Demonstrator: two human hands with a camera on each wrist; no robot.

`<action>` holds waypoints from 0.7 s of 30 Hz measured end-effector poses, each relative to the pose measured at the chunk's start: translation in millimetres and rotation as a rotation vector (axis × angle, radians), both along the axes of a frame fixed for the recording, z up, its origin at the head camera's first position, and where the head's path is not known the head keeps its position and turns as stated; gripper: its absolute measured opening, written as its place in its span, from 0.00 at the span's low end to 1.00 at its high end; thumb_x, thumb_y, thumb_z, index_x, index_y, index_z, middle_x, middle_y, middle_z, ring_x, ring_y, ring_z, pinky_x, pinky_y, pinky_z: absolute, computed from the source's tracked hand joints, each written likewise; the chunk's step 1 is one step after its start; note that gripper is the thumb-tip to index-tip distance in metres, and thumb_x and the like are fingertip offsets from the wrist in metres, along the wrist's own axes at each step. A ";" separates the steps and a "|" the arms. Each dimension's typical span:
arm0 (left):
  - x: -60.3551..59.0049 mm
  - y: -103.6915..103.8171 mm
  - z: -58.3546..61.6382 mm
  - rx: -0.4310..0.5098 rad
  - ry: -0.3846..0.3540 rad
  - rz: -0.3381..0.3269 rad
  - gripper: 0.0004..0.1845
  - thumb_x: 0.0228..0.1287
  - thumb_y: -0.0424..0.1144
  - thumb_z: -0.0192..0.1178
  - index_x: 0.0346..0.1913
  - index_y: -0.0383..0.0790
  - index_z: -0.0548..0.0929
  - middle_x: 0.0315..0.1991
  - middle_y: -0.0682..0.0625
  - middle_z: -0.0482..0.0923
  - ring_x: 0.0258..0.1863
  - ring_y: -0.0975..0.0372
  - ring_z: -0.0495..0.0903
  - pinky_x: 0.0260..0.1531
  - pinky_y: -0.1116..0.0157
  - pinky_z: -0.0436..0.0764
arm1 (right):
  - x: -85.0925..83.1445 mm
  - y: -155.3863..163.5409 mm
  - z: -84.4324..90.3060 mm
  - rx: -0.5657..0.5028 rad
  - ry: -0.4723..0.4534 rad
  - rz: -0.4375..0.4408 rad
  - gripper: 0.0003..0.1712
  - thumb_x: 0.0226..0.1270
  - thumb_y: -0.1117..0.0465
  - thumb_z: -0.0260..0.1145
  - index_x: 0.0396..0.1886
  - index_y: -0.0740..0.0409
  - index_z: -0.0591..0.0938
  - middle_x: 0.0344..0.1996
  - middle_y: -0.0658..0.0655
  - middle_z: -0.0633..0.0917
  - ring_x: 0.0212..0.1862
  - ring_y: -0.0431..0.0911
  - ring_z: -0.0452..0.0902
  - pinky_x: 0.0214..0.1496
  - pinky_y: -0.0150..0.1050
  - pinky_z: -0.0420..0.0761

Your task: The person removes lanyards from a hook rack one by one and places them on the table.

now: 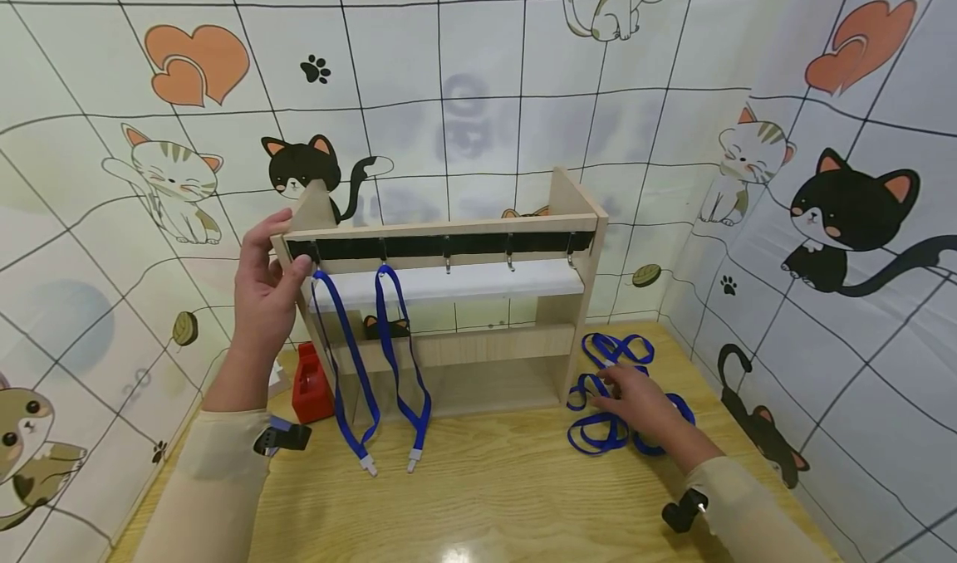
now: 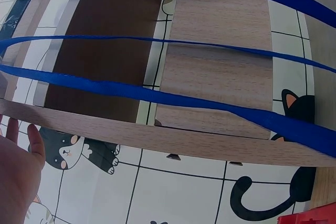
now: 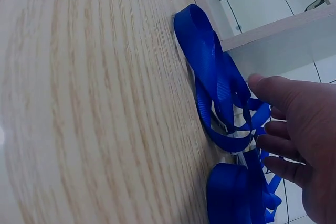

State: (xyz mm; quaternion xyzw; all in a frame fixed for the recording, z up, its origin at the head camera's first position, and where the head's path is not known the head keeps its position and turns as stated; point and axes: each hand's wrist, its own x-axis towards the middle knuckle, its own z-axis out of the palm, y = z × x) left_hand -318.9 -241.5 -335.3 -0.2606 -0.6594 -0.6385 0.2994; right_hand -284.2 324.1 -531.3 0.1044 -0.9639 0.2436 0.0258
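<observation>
blue lanyards are the work here, and the head view shows it part done: two hung lanyards [image 1: 374, 364] already loop from the first two hooks of the black hook rail [image 1: 449, 246] on the wooden rack [image 1: 463, 297], their clips dangling just above the wooden table [image 1: 486, 488], while three hooks to the right stand bare. the left hand [image 1: 265, 293] grips the rack's left upright, thumb and fingers wrapped round its edge beside the first hook. the right hand [image 1: 635, 401] lies with relaxed, spread fingers on the loose lanyard pile [image 1: 613, 397] on the table just right of the rack, so several remain to hang, by my reckoning. a red tape dispenser [image 1: 310, 384] sits behind the rack's left foot, and the cat-print walls close in on both sides, with the table edge near the pile; the open room is the bare table in front of the rack. the left wrist view looks up under the rack: lanyard straps [image 2: 157, 93] cross the wooden boards [image 2: 220, 66], and only the left hand's palm [image 2: 18, 177] shows at the corner, so its grip cannot be told from here. the right wrist view shows the right hand's fingers [image 3: 283, 129] loosely spread and touching the loose lanyards [image 3: 220, 93], not yet pinching any strap; the pile lies against the rack's side panel [image 3: 262, 30], with clear tabletop [image 3: 94, 103] to the other side.
</observation>
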 end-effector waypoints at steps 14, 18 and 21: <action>0.8 0.3 0.8 -0.004 -0.004 -0.001 0.27 0.82 0.30 0.62 0.78 0.38 0.70 0.83 0.50 0.65 0.80 0.46 0.65 0.67 0.64 0.80 | -2.7 3.9 0.3 -0.058 0.140 0.018 0.26 0.70 0.58 0.82 0.61 0.66 0.87 0.48 0.60 0.82 0.50 0.59 0.83 0.47 0.54 0.85; 0.4 0.2 0.6 -0.003 -0.003 -0.002 0.27 0.81 0.30 0.62 0.78 0.38 0.70 0.83 0.50 0.65 0.80 0.46 0.64 0.67 0.64 0.79 | -0.2 2.7 4.8 -0.097 0.170 0.036 0.23 0.72 0.60 0.81 0.61 0.65 0.87 0.52 0.61 0.83 0.55 0.63 0.83 0.49 0.57 0.86; -0.1 0.1 0.4 0.003 -0.001 -0.010 0.28 0.81 0.29 0.62 0.78 0.37 0.70 0.83 0.50 0.65 0.80 0.45 0.64 0.67 0.64 0.79 | 2.1 0.1 9.7 -0.113 0.190 0.043 0.21 0.73 0.60 0.80 0.61 0.62 0.87 0.51 0.58 0.83 0.55 0.61 0.83 0.46 0.50 0.85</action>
